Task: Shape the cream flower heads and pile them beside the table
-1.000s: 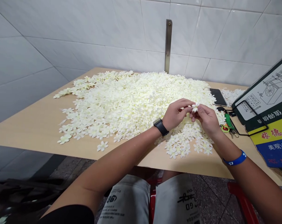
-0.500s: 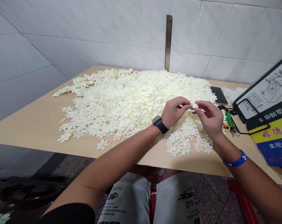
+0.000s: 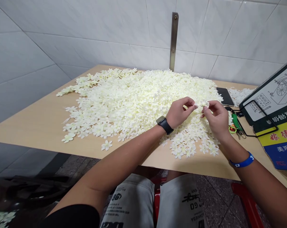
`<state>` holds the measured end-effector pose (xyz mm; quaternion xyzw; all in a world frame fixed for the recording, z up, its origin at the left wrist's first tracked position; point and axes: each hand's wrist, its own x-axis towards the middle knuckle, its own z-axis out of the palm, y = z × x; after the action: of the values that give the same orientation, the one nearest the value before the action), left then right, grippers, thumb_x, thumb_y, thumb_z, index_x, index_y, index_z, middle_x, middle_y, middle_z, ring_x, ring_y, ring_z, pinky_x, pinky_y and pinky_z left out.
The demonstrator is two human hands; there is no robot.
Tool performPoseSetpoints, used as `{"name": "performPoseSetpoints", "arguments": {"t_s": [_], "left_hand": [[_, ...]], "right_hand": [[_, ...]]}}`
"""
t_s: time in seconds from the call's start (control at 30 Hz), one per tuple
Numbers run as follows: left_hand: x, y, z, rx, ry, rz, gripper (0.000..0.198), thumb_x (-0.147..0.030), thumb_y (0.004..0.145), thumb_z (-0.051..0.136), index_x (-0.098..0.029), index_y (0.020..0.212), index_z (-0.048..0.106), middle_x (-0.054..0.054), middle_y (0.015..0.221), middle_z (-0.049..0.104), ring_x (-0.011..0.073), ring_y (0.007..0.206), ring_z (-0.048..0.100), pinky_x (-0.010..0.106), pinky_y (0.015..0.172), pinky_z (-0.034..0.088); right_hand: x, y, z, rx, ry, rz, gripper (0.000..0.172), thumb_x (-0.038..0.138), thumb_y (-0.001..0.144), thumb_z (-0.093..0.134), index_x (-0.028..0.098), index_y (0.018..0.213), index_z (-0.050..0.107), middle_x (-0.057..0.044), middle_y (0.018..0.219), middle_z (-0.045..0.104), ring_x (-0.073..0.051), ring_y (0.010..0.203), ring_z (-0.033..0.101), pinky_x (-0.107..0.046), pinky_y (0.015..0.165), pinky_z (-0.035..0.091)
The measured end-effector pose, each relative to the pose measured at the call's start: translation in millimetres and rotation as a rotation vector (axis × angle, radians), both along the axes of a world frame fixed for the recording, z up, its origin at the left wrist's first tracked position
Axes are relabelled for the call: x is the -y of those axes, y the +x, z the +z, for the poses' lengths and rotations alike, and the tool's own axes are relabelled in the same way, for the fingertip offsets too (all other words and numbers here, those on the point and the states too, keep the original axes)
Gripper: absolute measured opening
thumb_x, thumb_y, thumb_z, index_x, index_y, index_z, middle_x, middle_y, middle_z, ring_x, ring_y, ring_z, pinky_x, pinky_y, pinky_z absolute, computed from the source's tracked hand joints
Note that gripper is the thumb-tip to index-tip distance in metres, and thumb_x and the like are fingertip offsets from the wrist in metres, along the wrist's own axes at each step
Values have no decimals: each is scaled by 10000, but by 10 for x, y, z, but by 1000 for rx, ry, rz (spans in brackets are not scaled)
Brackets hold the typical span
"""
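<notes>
A wide heap of white artificial flowers [image 3: 133, 101] with pale yellow centres covers the middle of the table. Above its right side, my left hand [image 3: 180, 111], wearing a black watch, pinches a tiny white bit between thumb and forefinger; its kind is too small to tell. Just to the right, my right hand [image 3: 216, 118] is closed at the fingertips on a white artificial flower [image 3: 203, 104], partly hidden by the fingers. A small gap lies between the two hands' fingertips. A blue band circles my right wrist.
On the wooden table [image 3: 38, 123], a dark phone [image 3: 225, 96] lies behind my right hand beside small white scraps [image 3: 239, 95]. Keys with a green tag [image 3: 236, 122] and a printed cardboard box [image 3: 274, 110] are at the right. A tiled wall [image 3: 133, 25] with a metal bracket [image 3: 173, 41] stands behind.
My fingertips have drawn apart, my right hand moving slightly right with the flower. Earlier both hands met at one small white flower. The whole view has shifted slightly.
</notes>
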<state>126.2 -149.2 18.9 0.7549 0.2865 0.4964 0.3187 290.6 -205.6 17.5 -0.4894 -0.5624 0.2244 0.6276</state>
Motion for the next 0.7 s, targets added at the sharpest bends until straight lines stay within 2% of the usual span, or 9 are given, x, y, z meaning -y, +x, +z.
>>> {"name": "performPoseSetpoints", "arguments": {"t_s": [0.1, 0.23, 0.33, 0.43, 0.57, 0.63, 0.7], "left_hand": [[-9, -7, -12, 27, -8, -12, 228, -326, 935, 640, -164, 776, 617, 13, 770, 685, 110, 741, 623, 221, 638, 475], [-16, -3, -23, 53, -63, -72, 187, -219, 969, 527, -164, 824, 631, 27, 822, 713, 116, 784, 675, 229, 670, 506], [-20, 7, -17, 48, -107, -55, 92, -242, 917, 629, -168, 861, 631, 28, 857, 712, 124, 813, 663, 223, 660, 506], [-17, 5, -5, 31, -83, -33, 161, -286, 877, 714, -170, 821, 615, 14, 835, 690, 118, 795, 630, 215, 645, 492], [-17, -12, -6, 7, 2, 32, 286, -384, 908, 706, -173, 768, 573, -9, 754, 639, 102, 714, 587, 225, 649, 487], [-21, -23, -16, -50, 76, 86, 206, -355, 926, 689, -178, 856, 610, 16, 866, 674, 118, 782, 614, 234, 665, 497], [-25, -34, -25, -102, 171, 138, 142, -294, 920, 696, -188, 998, 643, 72, 1115, 680, 163, 992, 644, 258, 731, 528]], "right_hand": [[-25, 34, -12, 5, -10, 10, 164, 307, 822, 724, 217, 860, 593, 33, 732, 557, -113, 629, 559, -269, 571, 531], [-64, 85, -69, -45, -32, 69, 104, 297, 863, 659, 220, 869, 588, 51, 673, 572, -106, 587, 574, -265, 578, 532], [-77, 98, -100, -88, -29, 119, 98, 295, 880, 645, 225, 869, 578, 53, 671, 586, -108, 592, 587, -264, 584, 532], [-72, 88, -101, -83, -7, 158, 113, 286, 876, 674, 231, 911, 582, 55, 680, 601, -105, 591, 595, -262, 595, 522], [-64, 80, -92, -89, 8, 183, 154, 287, 866, 710, 238, 931, 580, 66, 702, 591, -91, 568, 590, -252, 584, 498], [-65, 81, -89, -96, -6, 186, 153, 297, 867, 715, 236, 926, 587, 67, 693, 583, -89, 563, 582, -249, 578, 487], [-66, 80, -83, -102, -26, 184, 144, 306, 871, 710, 230, 919, 597, 66, 672, 578, -89, 561, 575, -246, 575, 479]]}}
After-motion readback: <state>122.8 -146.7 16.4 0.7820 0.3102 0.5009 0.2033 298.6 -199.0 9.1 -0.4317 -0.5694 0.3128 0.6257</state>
